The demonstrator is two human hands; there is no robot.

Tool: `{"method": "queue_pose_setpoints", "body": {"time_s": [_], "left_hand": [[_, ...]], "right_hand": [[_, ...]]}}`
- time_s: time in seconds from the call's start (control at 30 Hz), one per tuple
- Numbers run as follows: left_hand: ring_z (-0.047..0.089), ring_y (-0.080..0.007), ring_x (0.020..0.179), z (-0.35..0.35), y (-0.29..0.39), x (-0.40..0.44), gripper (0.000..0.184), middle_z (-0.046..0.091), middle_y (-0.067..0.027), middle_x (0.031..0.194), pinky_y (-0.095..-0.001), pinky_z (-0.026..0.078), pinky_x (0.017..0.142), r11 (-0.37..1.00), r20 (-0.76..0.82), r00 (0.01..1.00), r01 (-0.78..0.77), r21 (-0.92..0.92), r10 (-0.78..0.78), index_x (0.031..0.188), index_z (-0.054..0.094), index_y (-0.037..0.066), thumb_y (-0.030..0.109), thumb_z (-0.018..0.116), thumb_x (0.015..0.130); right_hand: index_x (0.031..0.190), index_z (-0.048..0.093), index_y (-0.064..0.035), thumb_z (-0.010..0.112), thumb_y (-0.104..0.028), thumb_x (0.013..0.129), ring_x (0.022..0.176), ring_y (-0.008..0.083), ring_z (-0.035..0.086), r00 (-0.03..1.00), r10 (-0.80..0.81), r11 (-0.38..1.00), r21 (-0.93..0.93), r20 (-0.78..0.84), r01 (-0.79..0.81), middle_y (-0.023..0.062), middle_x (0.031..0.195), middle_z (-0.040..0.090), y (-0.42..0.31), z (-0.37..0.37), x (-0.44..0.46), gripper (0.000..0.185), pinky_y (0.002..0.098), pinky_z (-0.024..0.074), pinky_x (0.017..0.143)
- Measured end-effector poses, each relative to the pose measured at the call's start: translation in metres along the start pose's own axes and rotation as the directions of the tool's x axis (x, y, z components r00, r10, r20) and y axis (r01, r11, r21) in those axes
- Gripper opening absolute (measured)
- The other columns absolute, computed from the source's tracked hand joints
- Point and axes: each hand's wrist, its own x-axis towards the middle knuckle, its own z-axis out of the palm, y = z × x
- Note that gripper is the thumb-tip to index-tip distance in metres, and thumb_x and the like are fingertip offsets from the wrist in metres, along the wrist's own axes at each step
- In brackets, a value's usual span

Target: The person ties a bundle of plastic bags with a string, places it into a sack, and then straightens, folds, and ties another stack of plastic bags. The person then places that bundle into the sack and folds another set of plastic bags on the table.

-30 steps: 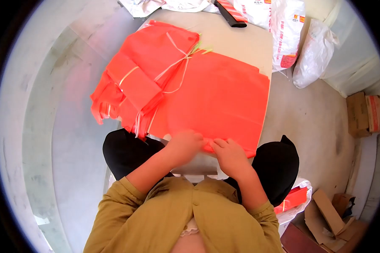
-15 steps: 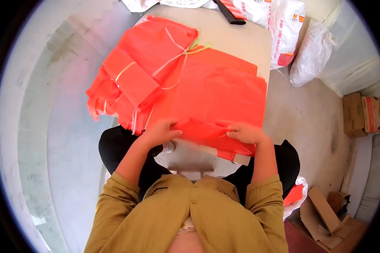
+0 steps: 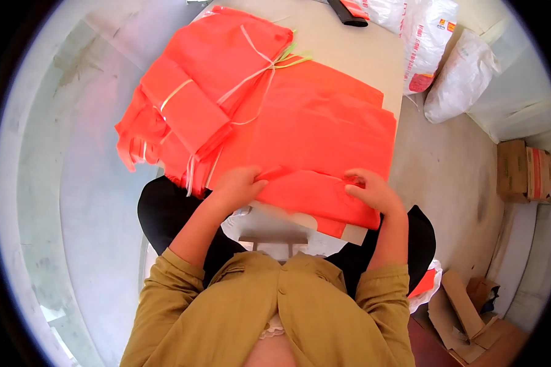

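A stack of flat red plastic bags [image 3: 324,128] lies on the table before me, with a raised crease along its near side. My left hand [image 3: 240,185] is at the left end of this crease, thumb and fingers closed on the top bag's edge. At the right end, my right hand [image 3: 374,191] rests on the bags with curved fingers and its thumb apart. To the left, a folded red bundle [image 3: 190,113] with a pale band lies against a larger red bundle [image 3: 226,55] tied with pale string.
The tan tabletop [image 3: 324,30] shows behind the stack. White printed sacks [image 3: 431,43] and a white bag [image 3: 462,76] stand at the back right. Cardboard boxes [image 3: 512,171] are by the right wall, and flattened cardboard [image 3: 465,306] lies at lower right.
My right hand has loosened from the pinched crease and its thumb and fingers have parted. The crease lies flatter. The whole view has shifted slightly.
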Motion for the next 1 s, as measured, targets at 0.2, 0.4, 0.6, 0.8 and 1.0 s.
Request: {"method": "queue_pose_setpoints", "body": {"time_s": [0.2,0.4,0.6,0.8,1.0], "left_hand": [[0.064,-0.0419,0.093,0.001,0.004,-0.004,0.027,0.068,-0.0215,0.093,-0.05,0.05,0.079,1.0,-0.023,1.0,0.013,-0.013,-0.014,0.097,0.062,0.003,0.029,0.063,0.094],[0.067,-0.0373,0.086,0.005,-0.003,-0.002,0.028,0.068,-0.0212,0.09,-0.0442,0.051,0.075,0.998,-0.059,0.998,0.021,-0.062,-0.024,0.106,0.063,0.001,0.026,0.068,0.094],[0.071,-0.0295,0.093,0.003,-0.006,-0.016,0.034,0.072,-0.0176,0.1,-0.0391,0.054,0.081,0.985,-0.152,0.984,0.072,-0.159,-0.097,0.117,0.063,0.002,0.023,0.071,0.092],[0.071,-0.0313,0.092,0.008,-0.017,-0.019,0.034,0.072,-0.0172,0.097,-0.0398,0.055,0.081,0.984,-0.232,0.965,0.085,-0.157,-0.12,0.117,0.062,0.003,0.025,0.07,0.093],[0.07,-0.0385,0.089,0.015,-0.009,-0.018,0.035,0.072,-0.0191,0.094,-0.0463,0.055,0.077,0.989,-0.301,0.948,0.128,0.074,-0.1,0.114,0.06,0.004,0.029,0.07,0.093]], "right_hand": [[0.125,0.061,0.0025,0.069,-0.011,0.092,0.095,0.0118,0.066,0.966,0.189,0.97,0.187,-0.174,-0.156,0.0062,0.101,0.071,0.025,0.003,-0.052,0.036,0.0287,0.0522,0.086],[0.119,0.06,0.0043,0.062,-0.003,0.096,0.089,0.0071,0.064,0.956,0.242,0.921,0.351,-0.168,-0.171,0.0027,0.101,0.071,0.044,0.009,-0.058,0.024,0.0243,0.0511,0.081],[0.115,0.062,0.0021,0.063,-0.006,0.096,0.085,0.0083,0.06,0.928,0.217,0.939,0.323,-0.303,-0.114,0.002,0.094,0.068,0.054,0.02,-0.057,0.021,0.0255,0.0492,0.078],[0.115,0.062,-0.0018,0.063,-0.012,0.097,0.085,0.0131,0.061,0.884,0.229,0.951,0.289,-0.407,-0.113,0.0064,0.092,0.069,0.049,0.026,-0.055,0.02,0.03,0.05,0.077],[0.108,0.058,-0.0035,0.064,-0.015,0.098,0.08,0.0143,0.062,0.825,0.25,0.961,0.029,-0.506,-0.274,0.0056,0.085,0.067,0.023,0.028,-0.054,0.016,0.0314,0.0492,0.071]]}}
